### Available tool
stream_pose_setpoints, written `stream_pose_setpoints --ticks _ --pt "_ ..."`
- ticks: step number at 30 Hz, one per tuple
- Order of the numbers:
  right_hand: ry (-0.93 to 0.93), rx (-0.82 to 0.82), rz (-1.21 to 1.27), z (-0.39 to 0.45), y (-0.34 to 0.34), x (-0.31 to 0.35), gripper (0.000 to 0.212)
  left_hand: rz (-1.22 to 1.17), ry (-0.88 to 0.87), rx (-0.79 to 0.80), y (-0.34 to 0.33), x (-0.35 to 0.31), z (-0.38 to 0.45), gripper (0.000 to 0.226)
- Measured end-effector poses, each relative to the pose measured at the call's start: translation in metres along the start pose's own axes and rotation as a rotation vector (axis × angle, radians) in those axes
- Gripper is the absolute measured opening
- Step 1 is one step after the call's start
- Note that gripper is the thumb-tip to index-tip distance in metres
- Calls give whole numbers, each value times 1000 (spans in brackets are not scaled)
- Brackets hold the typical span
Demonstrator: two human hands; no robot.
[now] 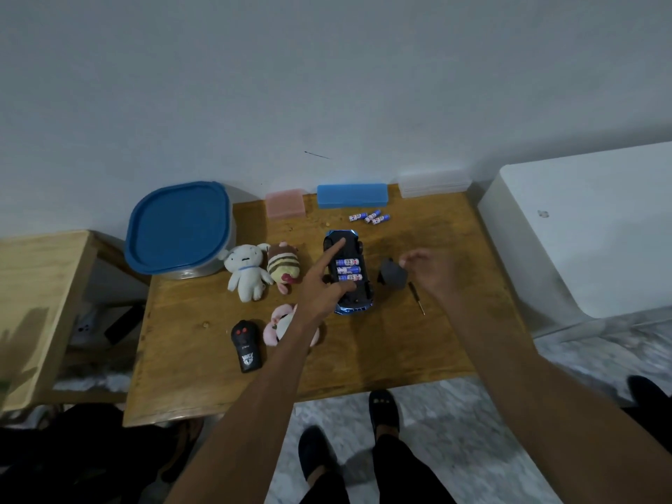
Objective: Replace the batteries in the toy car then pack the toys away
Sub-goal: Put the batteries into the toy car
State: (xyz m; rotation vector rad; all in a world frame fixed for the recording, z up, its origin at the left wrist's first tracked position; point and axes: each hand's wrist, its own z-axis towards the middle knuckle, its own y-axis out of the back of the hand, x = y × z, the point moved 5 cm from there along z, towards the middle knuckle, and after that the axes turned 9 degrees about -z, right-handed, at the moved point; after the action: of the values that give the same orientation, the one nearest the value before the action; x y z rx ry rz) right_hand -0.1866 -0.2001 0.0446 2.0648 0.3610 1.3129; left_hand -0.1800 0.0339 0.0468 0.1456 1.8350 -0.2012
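The blue toy car (354, 303) lies upside down in the middle of the wooden table (400, 343), its battery bay open with three batteries (348, 269) showing. My left hand (322, 285) rests on the car's left side, the forefinger stretched along its underside and the thumb near the bay's lower edge. My right hand (431, 269) hovers to the right of the car, blurred, with its fingers on the grey battery cover (393, 273). Several loose batteries (371, 217) lie behind the car. A small screwdriver (416, 298) lies under my right wrist.
A white plush (244, 272), a striped plush (283, 267) and a pink plush (280, 323) sit left of the car, with a black remote (246, 345) in front. A blue-lidded tub (180, 229), pink box (285, 203), blue case (352, 195) and clear box (434, 183) line the back.
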Motion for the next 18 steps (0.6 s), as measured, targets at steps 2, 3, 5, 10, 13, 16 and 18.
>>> stream_pose_setpoints --ticks 2,3,5,10,13,16,18 --pt "11 46 -56 -3 -13 -19 6 16 12 7 -1 4 2 88" --pt "3 68 -70 -3 -19 -28 8 18 15 10 -2 6 4 88" --pt "-42 104 -87 -1 -31 -42 14 23 15 19 -2 9 6 90" --pt "-27 117 -208 -1 -41 -46 8 19 7 19 -2 13 10 91" --pt "-16 100 -266 0 -48 -45 10 21 3 22 -3 15 11 89" --pt "-33 80 -316 -1 -54 -42 15 25 -4 31 -1 20 11 91" --pt "-30 71 -308 -2 -56 -42 18 10 0 32 -1 21 11 91"
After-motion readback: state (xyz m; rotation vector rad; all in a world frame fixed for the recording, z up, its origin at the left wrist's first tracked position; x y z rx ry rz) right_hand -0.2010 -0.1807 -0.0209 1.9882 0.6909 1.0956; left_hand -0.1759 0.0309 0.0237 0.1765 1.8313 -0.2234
